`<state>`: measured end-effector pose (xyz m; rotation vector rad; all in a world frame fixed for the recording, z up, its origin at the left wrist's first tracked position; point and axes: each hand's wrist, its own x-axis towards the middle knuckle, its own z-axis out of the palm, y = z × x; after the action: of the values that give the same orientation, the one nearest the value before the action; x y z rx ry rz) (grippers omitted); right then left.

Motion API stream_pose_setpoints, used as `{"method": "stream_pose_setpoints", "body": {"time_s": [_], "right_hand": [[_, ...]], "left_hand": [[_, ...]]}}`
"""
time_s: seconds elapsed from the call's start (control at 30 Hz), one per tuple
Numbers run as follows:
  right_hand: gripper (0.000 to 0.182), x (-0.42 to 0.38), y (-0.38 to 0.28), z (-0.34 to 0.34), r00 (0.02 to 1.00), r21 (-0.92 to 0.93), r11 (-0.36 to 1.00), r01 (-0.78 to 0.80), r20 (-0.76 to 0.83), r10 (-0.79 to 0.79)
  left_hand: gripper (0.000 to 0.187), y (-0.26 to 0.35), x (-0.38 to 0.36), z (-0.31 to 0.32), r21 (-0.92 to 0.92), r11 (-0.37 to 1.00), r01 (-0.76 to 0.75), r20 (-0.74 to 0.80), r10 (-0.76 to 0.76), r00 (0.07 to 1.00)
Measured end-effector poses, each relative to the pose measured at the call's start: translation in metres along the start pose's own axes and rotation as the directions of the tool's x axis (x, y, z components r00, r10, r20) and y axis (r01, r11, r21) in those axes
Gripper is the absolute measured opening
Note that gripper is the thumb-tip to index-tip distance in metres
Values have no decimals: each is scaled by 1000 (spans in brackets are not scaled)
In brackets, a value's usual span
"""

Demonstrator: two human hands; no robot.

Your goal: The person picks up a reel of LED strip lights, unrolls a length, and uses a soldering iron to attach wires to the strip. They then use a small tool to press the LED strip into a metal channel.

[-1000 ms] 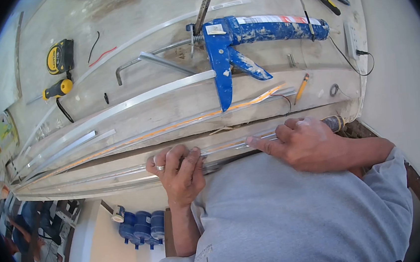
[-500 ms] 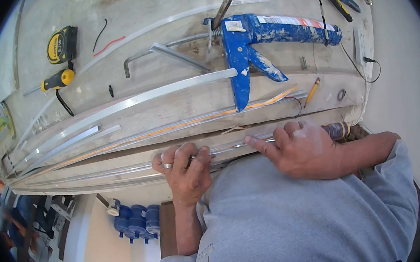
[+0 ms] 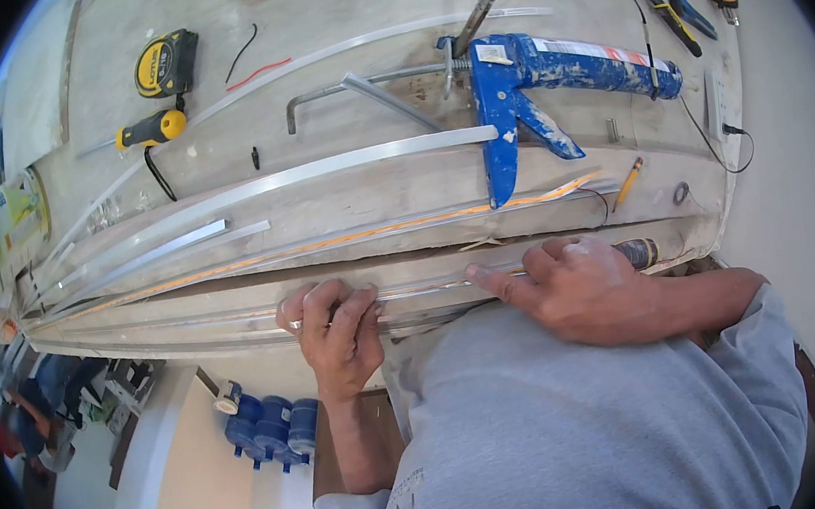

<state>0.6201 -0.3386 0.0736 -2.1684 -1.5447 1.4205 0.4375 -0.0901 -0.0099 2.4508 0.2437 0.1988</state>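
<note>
A long, thin metal channel [image 3: 430, 287] runs along the near edge of the bench, a strip with an orange tint showing in it. My left hand [image 3: 330, 337], wearing a ring, has its bent fingers closed on this channel. Further right, my right hand [image 3: 580, 288] grips the same channel with curled fingers, one digit stretched left along it. The part under the right palm is hidden. Just beyond lies another channel with an orange LED strip [image 3: 330, 251], its wire end at the right. A dark cylindrical object [image 3: 636, 254] shows beside my right wrist.
Across the bench lie a blue caulking gun [image 3: 501, 101], a tape measure [image 3: 166, 64], a yellow screwdriver [image 3: 152, 128], a pencil [image 3: 628, 183], pliers [image 3: 662, 4] and a power strip [image 3: 716, 101]. Blue water bottles [image 3: 272, 423] stand below on the left, near other people.
My left hand has slid left along the channel, widening the gap between my hands. My right hand has shifted slightly left against the bench. The whole view has shifted a little.
</note>
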Motion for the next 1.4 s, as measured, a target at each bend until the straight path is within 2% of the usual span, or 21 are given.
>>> {"method": "stream_pose_setpoints", "body": {"time_s": [0.3,0.4,0.47,0.57,0.8,0.87,1.0,1.07,1.23,1.3,1.4], "right_hand": [[57,12,-12,1,999,-145,989,13,-27,-17],[58,15,-12,-6,999,-146,989,-9,29,13],[59,14,-8,-6,997,-92,996,-19,78,27],[60,21,-11,-7,990,15,998,-58,129,56],[61,43,-24,1,996,-18,1000,-21,86,22],[60,42,-28,3,998,-138,990,27,-46,-34],[59,43,-36,2,992,-211,977,10,-120,-37],[60,43,-36,-1,999,-156,987,-30,-17,28],[60,43,-38,-2,999,-126,992,-33,-1,33],[60,45,-42,-4,999,-133,991,-28,12,29],[61,54,-55,-6,1000,-105,994,-14,-26,11]], "left_hand": [[38,-2,1,-3,-24,1000,-18,7,18,1000],[39,-2,1,-14,-14,1000,10,62,-9,998],[39,-9,2,-26,21,998,59,2,-59,998],[37,-30,-5,-31,21,999,26,-37,-25,999],[35,-33,-5,-28,-26,999,28,-65,-30,997],[35,-35,-6,-25,-32,999,17,-84,-20,996],[37,-35,-4,-29,-21,1000,1,-93,-3,996],[39,-33,-3,-40,-15,1000,24,-20,-24,1000],[34,-72,-6,-80,111,991,77,-91,-67,994],[37,-84,-6,-81,41,999,15,-87,-11,996],[35,-84,-5,-80,21,1000,8,-112,-5,994]]}}
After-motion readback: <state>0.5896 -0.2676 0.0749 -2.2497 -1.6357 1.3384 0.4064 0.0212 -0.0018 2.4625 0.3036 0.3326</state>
